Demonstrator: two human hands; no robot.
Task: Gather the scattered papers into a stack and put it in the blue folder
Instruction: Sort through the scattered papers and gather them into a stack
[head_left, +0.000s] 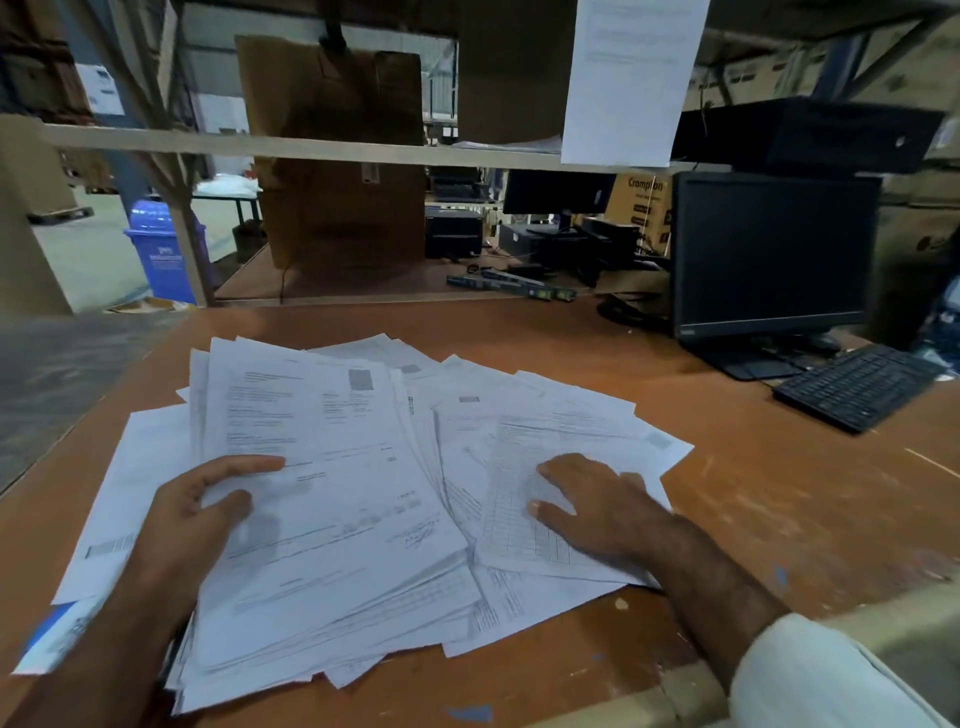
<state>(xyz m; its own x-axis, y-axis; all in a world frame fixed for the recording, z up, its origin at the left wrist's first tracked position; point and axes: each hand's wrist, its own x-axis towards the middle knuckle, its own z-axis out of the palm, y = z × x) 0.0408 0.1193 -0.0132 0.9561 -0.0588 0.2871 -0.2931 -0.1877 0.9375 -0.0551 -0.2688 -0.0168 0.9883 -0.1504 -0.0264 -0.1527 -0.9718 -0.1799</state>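
Many white printed papers (343, 431) lie fanned in a loose, overlapping heap across the brown table (779, 493). My left hand (192, 525) rests on the left pile, fingers spread over the top sheet and thumb lying on it. My right hand (592, 504) lies flat, fingers straight, on a sheet with a printed table at the right side of the heap. A strip of the blue folder (49, 626) shows under the papers at the lower left; most of it is hidden.
A black monitor (774, 254) and black keyboard (857, 387) stand at the table's right rear. A wooden shelf frame with cardboard (337, 156) and electronics rises behind the table. A white sheet (631, 78) hangs from the upper shelf. A blue bin (161, 249) stands on the floor at left.
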